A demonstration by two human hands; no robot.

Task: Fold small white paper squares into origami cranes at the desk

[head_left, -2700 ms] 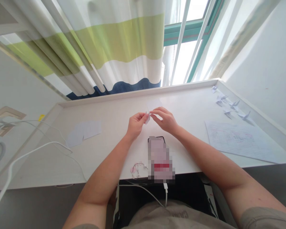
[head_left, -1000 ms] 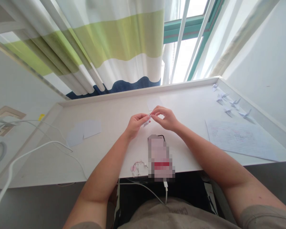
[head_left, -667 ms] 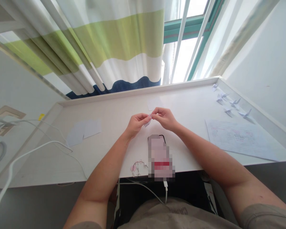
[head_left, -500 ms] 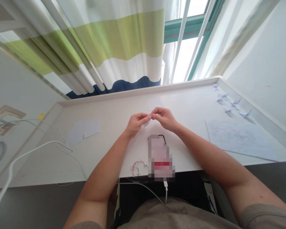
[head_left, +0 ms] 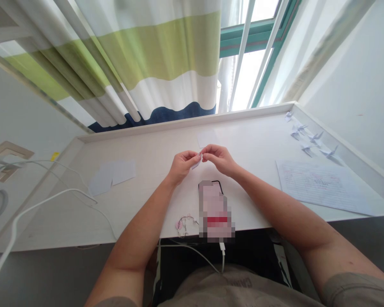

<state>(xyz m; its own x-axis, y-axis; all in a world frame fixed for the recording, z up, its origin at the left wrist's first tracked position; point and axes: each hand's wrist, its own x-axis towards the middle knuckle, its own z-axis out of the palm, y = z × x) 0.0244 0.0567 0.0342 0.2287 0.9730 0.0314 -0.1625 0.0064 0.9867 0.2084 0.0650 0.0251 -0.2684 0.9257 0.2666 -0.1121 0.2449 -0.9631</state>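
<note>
Over the middle of the white desk, my left hand pinches a small folded piece of white paper between thumb and fingers. My right hand meets it from the other side, its thumb and forefinger closed at the paper's upper edge. Most of the paper is hidden by the fingers. Just below my hands lies a phone, its screen blurred out, with a beaded strap beside it and a white charging cable at its lower end.
Several folded paper cranes stand at the far right, behind a written sheet. Paper squares lie at left, and another paper square lies beyond my hands. A raised rim runs along the back; a loose white cable crosses the left side.
My right hand has shifted slightly left, closer to my left hand. The folded paper has turned a little and shows less of itself between the fingers.
</note>
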